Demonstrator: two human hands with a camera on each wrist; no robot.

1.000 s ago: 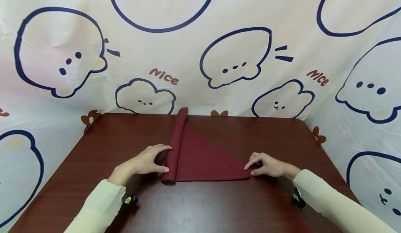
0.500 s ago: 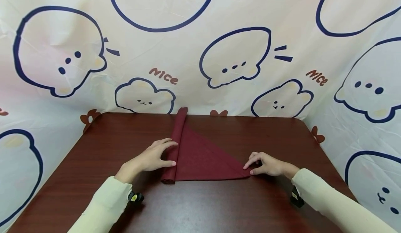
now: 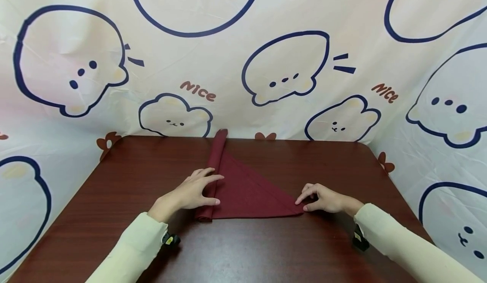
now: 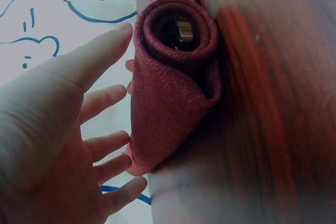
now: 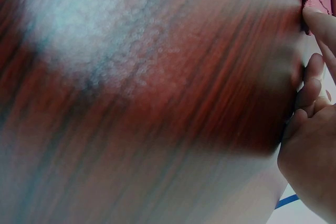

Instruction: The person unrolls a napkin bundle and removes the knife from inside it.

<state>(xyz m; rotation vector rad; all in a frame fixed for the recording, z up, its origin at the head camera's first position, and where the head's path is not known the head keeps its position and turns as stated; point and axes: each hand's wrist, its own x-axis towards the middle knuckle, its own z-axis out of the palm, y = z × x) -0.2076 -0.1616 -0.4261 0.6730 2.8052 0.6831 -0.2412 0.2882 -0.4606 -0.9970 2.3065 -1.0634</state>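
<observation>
A maroon cloth [image 3: 247, 190] lies on the table, its left side wound into a long roll [image 3: 218, 152] and its right side flat, tapering to a corner. My left hand [image 3: 190, 192] reaches over the roll with thumb and fingers spread, holding nothing; in the left wrist view the fingers [image 4: 105, 98] are extended beside the roll. The roll's hollow end [image 4: 176, 30] faces that camera, and a small pale-gold patch shows inside it. My right hand [image 3: 327, 198] pinches the cloth's right corner between thumb and forefinger, the other fingers curled.
The dark wooden table [image 3: 247, 253] has rounded far corners. A pale curtain [image 3: 228, 71] with cartoon drawings surrounds its back and sides. The roll's far end reaches the table's back edge. Each wrist wears a black camera strap [image 3: 171, 239].
My left hand has moved right, from the roll's left side to over it, its fingertips now past it above the flat cloth. The roll and my right hand stay in place.
</observation>
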